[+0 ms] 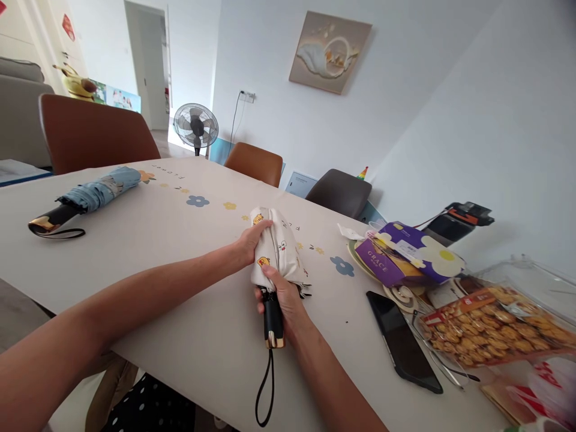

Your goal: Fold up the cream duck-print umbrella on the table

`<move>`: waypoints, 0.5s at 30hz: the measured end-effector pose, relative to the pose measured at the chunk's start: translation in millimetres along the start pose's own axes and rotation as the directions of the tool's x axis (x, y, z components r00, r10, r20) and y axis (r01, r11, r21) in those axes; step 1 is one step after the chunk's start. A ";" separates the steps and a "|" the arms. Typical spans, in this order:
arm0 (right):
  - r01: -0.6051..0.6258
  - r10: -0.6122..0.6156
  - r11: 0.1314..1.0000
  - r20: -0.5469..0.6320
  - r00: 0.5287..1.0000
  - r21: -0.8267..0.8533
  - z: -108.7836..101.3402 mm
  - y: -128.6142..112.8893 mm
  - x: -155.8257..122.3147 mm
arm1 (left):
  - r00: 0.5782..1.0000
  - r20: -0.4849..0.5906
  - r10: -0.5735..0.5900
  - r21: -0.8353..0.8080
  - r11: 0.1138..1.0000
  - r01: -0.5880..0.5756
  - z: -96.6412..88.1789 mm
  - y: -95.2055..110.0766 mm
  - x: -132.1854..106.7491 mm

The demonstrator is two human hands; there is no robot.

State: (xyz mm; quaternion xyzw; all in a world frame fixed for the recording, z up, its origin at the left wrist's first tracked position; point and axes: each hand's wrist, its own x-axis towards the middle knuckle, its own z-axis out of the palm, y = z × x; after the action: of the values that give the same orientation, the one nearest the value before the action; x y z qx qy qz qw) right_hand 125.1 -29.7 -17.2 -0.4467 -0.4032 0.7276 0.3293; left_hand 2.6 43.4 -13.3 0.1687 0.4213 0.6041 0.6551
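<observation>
A white folding umbrella (283,255) with small yellow duck-like prints lies between my hands above the table (193,312). Its canopy is folded, and its black handle (272,318) with a gold end points toward me, a wrist loop hanging below. My left hand (256,243) grips the canopy's left side, thumb on top. Around the base of the canopy, by the handle, my right hand (281,294) is closed; the fingers underneath are partly hidden. Away to the left lies a blue folded umbrella (103,189) with a black and gold handle.
At the right are a phone (405,342), glasses (450,366), purple boxes (405,255) and a clear container of cookies (499,324). Chairs (99,135) stand along the far side of the table. Behind them are a fan (197,126) and a wall picture (330,53).
</observation>
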 end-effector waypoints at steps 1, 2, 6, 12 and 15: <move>0.009 -0.009 1.000 -0.012 1.000 -0.014 -0.1 1.5 0.9 | 1.000 -0.018 -0.020 0.000 1.000 0.020 -1.6 0.0 1.8; 0.027 -0.027 0.999 -0.022 0.999 -0.026 -0.1 3.0 1.4 | 0.999 -0.039 -0.027 0.003 1.000 0.027 -3.8 0.5 4.0; 0.015 -0.015 0.996 0.006 1.000 -0.090 2.7 7.9 -0.6 | 0.995 -0.102 0.007 0.027 1.000 -0.004 -15.7 7.8 14.3; -0.032 0.033 0.994 0.015 0.999 -0.108 7.6 6.4 -5.2 | 0.997 -0.073 0.018 0.044 0.999 -0.015 -25.6 17.9 22.9; -0.056 0.058 0.997 0.024 0.998 -0.049 6.5 3.1 -5.4 | 0.993 -0.058 0.106 0.065 0.993 -0.103 -24.0 20.4 21.4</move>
State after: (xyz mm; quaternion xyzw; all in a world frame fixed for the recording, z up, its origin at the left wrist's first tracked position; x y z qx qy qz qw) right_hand 120.8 -37.6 -16.0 -0.4567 -0.4117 0.7324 0.2926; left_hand -30.6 60.9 -20.0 0.1920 0.4501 0.6292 0.6039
